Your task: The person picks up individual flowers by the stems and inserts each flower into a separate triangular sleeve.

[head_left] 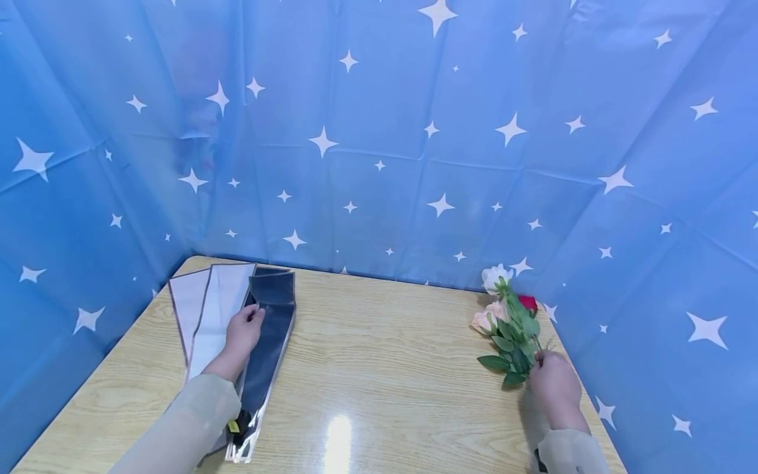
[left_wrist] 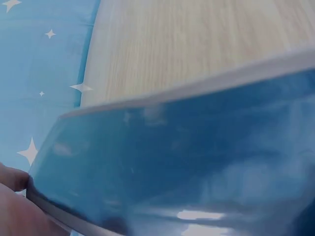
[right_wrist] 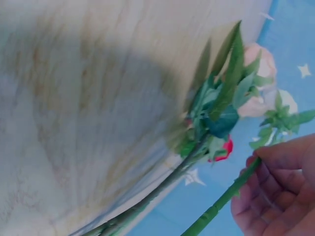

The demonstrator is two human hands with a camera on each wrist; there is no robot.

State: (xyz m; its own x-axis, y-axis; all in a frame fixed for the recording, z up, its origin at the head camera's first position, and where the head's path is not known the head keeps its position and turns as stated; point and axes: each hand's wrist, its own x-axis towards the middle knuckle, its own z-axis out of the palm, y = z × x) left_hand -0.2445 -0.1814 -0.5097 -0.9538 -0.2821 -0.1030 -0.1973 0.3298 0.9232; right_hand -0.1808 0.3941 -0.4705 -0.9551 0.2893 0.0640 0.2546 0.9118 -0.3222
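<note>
My left hand [head_left: 241, 336] pinches the edge of a long, dark, glossy sheet of wrapping paper [head_left: 268, 359] with a pale border. That sheet [left_wrist: 172, 162] fills much of the left wrist view, bowed up from the table. At the table's right side, my right hand [head_left: 555, 385] pinches a green stem [right_wrist: 221, 201] between thumb and fingers. Beyond the fingertips is a white flower [right_wrist: 288, 102]. Pale pink roses [head_left: 488, 317], a red rose [head_left: 528, 303] and green leaves [head_left: 514, 345] crowd beside it. Their other stems [right_wrist: 162, 189] lie along the table.
Two pale wrapping sheets [head_left: 227, 303] with dark borders fan out left of the dark one. A small black item with a yellow part [head_left: 234, 426] shows by the left sleeve. The wooden table [head_left: 385, 355] meets a blue star-printed curtain [head_left: 379, 131] at its back and sides.
</note>
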